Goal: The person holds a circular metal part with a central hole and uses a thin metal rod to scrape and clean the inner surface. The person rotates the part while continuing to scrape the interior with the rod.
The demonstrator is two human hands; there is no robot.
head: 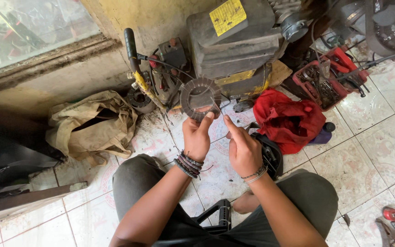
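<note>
The person squats on a tiled floor (380,151) and holds a round, dark ring-shaped part (200,98) up in front of the knees. The left hand (197,137) carries it: the grip is closed on the ring's lower rim at about six o'clock, thumb on the near face and fingers behind, so the ring stands directly at twelve o'clock from that hand. The ring faces the camera almost flat-on, its open centre turned toward the viewer and its axis running away from the person, tilted slightly. The right hand (243,148) sits just beside the left, at roughly four o'clock from the ring; its forefinger points up toward the lower right rim, very near it, though contact cannot be made out, and it holds nothing visible. The left hand is therefore the nearer one. The ring looks like a stack of thin metal plates, brown-grey and grimy, with fine ribbing around its band and notches on the inner edge. Behind it stands a dirty grey engine (234,45), with a red cloth (289,121) at three o'clock.
</note>
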